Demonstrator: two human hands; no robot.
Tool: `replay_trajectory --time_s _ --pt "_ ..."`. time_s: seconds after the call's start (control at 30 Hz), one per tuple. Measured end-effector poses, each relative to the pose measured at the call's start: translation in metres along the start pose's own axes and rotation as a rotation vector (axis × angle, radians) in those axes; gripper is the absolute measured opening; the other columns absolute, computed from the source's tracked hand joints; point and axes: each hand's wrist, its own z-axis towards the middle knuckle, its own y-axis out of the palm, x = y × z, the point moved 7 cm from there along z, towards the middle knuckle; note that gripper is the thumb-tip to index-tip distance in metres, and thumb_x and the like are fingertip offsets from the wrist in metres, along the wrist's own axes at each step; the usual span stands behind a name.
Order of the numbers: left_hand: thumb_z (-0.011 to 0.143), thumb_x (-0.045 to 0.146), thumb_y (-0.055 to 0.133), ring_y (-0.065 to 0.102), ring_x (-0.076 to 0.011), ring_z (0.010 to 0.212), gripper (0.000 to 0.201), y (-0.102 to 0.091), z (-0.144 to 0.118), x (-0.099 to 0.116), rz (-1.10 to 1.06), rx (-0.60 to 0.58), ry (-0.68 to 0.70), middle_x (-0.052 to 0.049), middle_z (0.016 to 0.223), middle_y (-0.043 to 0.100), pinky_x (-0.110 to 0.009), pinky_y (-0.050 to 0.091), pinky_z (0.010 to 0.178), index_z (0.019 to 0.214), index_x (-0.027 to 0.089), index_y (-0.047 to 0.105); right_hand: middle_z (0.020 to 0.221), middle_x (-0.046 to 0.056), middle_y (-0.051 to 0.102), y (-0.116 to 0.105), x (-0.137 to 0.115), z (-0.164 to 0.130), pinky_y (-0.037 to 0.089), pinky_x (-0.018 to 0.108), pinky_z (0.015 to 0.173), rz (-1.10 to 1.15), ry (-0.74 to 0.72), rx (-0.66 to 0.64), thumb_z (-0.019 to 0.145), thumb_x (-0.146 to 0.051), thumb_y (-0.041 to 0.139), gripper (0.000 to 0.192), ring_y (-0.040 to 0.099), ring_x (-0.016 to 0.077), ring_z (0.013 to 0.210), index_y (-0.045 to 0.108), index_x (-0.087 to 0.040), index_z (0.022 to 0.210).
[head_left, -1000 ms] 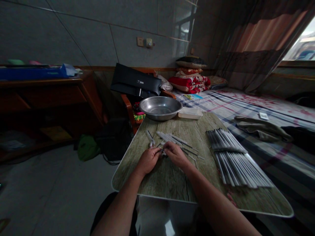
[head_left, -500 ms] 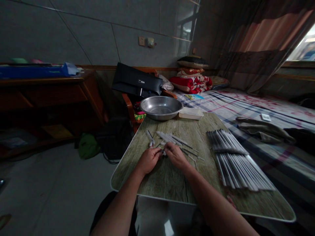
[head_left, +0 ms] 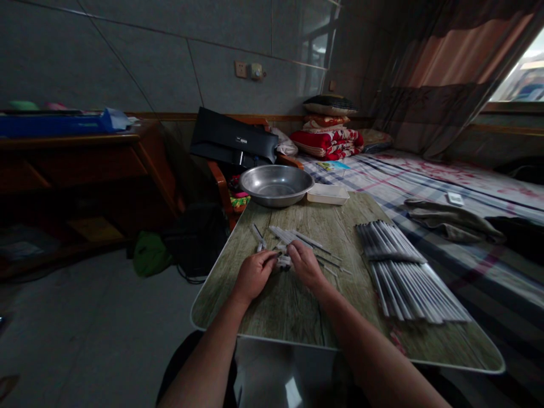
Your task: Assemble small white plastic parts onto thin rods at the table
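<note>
Near the middle of the bench (head_left: 297, 317), just in front of the steel basin (head_left: 276, 185), both hands meet over a small loose heap of thin white sticks (head_left: 297, 241). The left hand (head_left: 254, 275) has its fingers curled together and they seem to pinch one small stick piece at the tips, though the light is dim and I cannot tell the grip exactly. The right hand (head_left: 305, 265) lies on the near end of the heap with fingers bent down and pressed close, touching the same small piece between the two hands. Well apart from the basin, toward the bed (head_left: 446, 181), a big neat row of long sticks (head_left: 403, 272) lies on the bench, with its near end not far from the bench edge. I think the main risk is that the small piece slips from the fingertips, because it is thin and both hands hold it only at the very ends. Another risk is that the right wrist pushes the loose heap, so the sticks roll and scatter toward the neat row. If the right forearm swings to that side, it could also disturb the neat row and push some sticks off the edge. A white tray (head_left: 328, 194) sits just beside the basin.
</note>
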Motion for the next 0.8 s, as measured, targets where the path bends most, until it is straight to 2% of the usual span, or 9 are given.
replay_trajectory --time_s 0.1,0.17,0.27,0.37,0.57,0.7,0.8 --pt "0.080 0.033 0.062 0.062 -0.0150 0.068 0.025 -0.014 0.001 -0.018 -0.355 0.190 -0.175 -0.005 0.085 0.071 -0.025 0.047 0.063 0.099 0.017 0.069 0.072 0.001 0.056 -0.022 0.008 0.000 0.039 0.027 0.065 0.021 0.076 0.245 0.093 -0.034 0.037 0.024 0.052 0.0162 0.067 0.056 -0.019 0.088" --pt "0.075 0.034 0.068 0.056 -0.0100 0.057 0.027 -0.021 0.002 -0.026 -0.651 0.296 -0.262 -0.002 0.076 0.067 -0.020 0.042 0.053 0.095 0.015 0.067 0.076 0.002 0.058 -0.028 0.011 0.001 0.040 0.027 0.066 -0.016 0.098 0.303 0.089 -0.031 0.041 0.020 0.053 0.0164 0.069 0.056 -0.018 0.093" --pt "0.068 0.033 0.075 0.056 -0.0092 0.057 0.029 -0.027 0.001 -0.032 -0.974 0.391 -0.343 -0.002 0.071 0.065 -0.019 0.043 0.051 0.087 0.014 0.065 0.080 0.004 0.060 -0.020 0.011 0.005 0.040 0.027 0.069 -0.162 0.051 0.185 0.082 -0.021 0.047 0.014 0.054 0.0167 0.072 0.060 -0.018 0.086" --pt "0.069 0.035 0.075 0.055 -0.0099 0.054 0.030 -0.029 -0.001 -0.034 -1.121 0.417 -0.406 -0.001 0.065 0.064 -0.020 0.043 0.048 0.087 0.015 0.063 0.085 0.006 0.059 -0.005 0.008 0.005 0.041 0.028 0.074 -0.350 -0.005 0.012 0.078 -0.015 0.049 0.013 0.054 0.0184 0.080 0.062 -0.018 0.078" --pt "0.071 0.032 0.073 0.040 -0.0035 0.041 0.025 -0.029 0.000 -0.038 -1.219 0.393 -0.407 0.001 0.061 0.061 -0.013 0.025 0.038 0.089 0.017 0.064 0.089 0.010 0.060 0.003 0.008 0.001 0.039 0.031 0.083 -0.616 -0.023 -0.116 0.080 -0.020 0.054 0.013 0.053 0.0224 0.089 0.067 -0.017 0.081" --pt "0.069 0.023 0.073 0.047 -0.0054 0.048 0.020 -0.023 0.000 -0.041 -1.227 0.389 -0.449 -0.001 0.064 0.062 -0.015 0.034 0.042 0.085 0.014 0.066 0.094 0.012 0.061 0.007 0.014 0.000 0.037 0.035 0.085 -0.717 0.024 -0.190 0.082 -0.030 0.056 0.017 0.052 0.0259 0.095 0.069 -0.018 0.084" --pt "0.073 0.026 0.069 0.054 -0.0092 0.056 0.014 -0.016 0.000 -0.042 -1.231 0.428 -0.496 -0.003 0.066 0.063 -0.019 0.043 0.050 0.079 0.014 0.066 0.098 0.012 0.061 0.011 0.017 -0.002 0.036 0.036 0.084 -0.734 0.050 -0.232 0.082 -0.033 0.057 0.021 0.052 0.0268 0.097 0.069 -0.018 0.091"
